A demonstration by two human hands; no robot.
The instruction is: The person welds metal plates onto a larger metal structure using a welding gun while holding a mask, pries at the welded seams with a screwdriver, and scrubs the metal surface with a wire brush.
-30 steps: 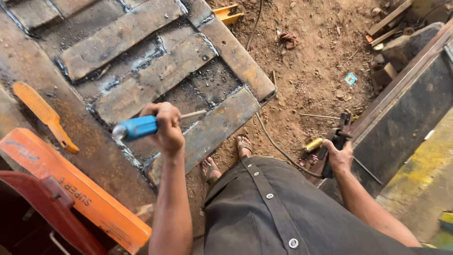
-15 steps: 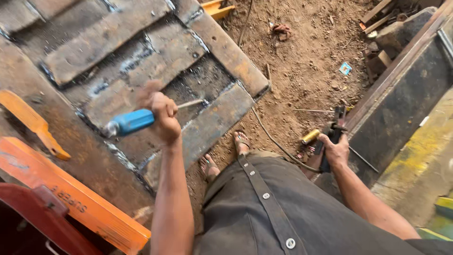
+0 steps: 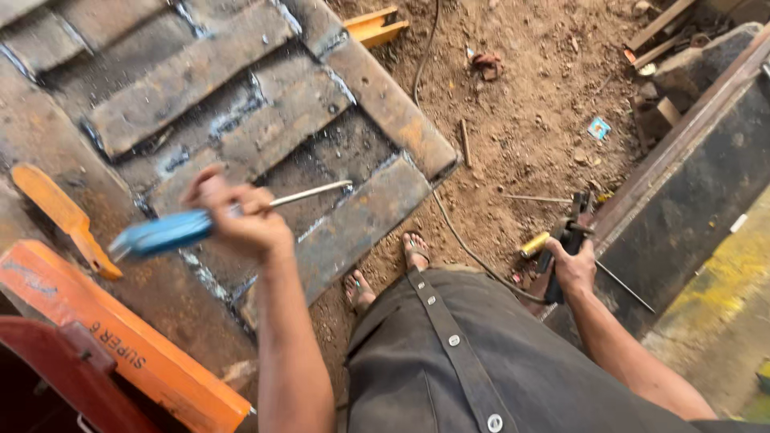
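Blue-handled tool with thin bare-metal shank, left-centre of frame, held level in left hand, grip closed round the handle. Beneath it: welded steel plates, rusty, scorched, rough seams. Right hand, centre right, grip closed on black electrode holder with a cable. Orange wooden brush handle far left; loose brown dirt ground upper right.

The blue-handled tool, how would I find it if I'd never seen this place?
Start at the big rusty welded steel plates filling the upper left. Just above them is the person's left hand, gripping the blue-handled tool. Its bright blue grip and thin silver shaft set it apart from the orange brush-like handle lying nearby.
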